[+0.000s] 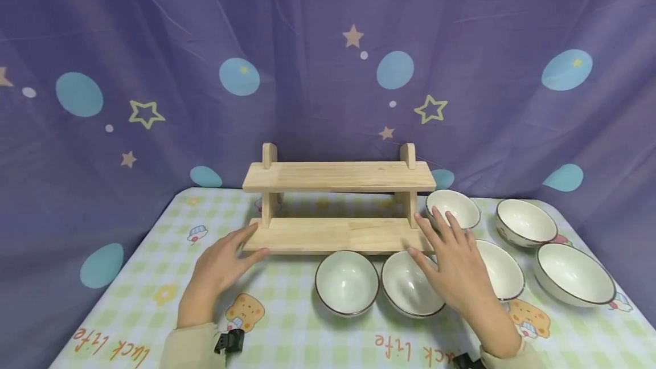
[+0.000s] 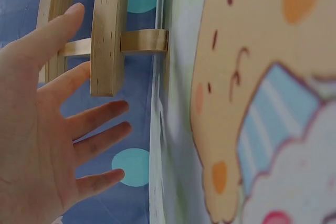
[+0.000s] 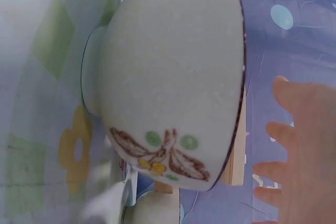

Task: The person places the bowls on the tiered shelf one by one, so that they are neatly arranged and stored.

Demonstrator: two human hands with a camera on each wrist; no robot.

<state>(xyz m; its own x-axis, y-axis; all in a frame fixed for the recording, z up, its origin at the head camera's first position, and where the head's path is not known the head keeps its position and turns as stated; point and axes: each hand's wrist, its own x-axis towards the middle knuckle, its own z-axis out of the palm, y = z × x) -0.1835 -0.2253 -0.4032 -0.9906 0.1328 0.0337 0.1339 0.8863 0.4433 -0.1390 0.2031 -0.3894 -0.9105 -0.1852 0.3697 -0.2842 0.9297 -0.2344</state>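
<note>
"When you start at the fingertips, what goes in the log?"

"Left hand (image 1: 217, 263): fingers spread, thumb well off them, about the left end of the lower board of the wooden shelf (image 1: 328, 235). Whether skin meets wood, I cannot tell."

"And the right?"

"Right hand (image 1: 458, 269): fingers likewise fanned apart, tips by the board's right end; contact unclear. The shelf, two-tiered and upright, stands between the hands."

"Further out?"

"Front right bowl (image 1: 407, 289), partly hidden by the right thumb. Front left bowl (image 1: 347, 283) just beside it, both before the shelf. Four more bowls (image 1: 525, 221) at right, mouths up. (Right wrist view: a bowl's outer wall, painted with brown leaves, green discs and yellow fruit.)"

"Any writing?"

"Orange lettering (image 1: 138, 353) on the checked tablecloth (image 1: 133, 312): 'luck' and 'life', lower left, then again near the right wrist, 'luck' there partly covered. Behind everything, a purple curtain (image 1: 318, 113), stars and blue spots."
</note>
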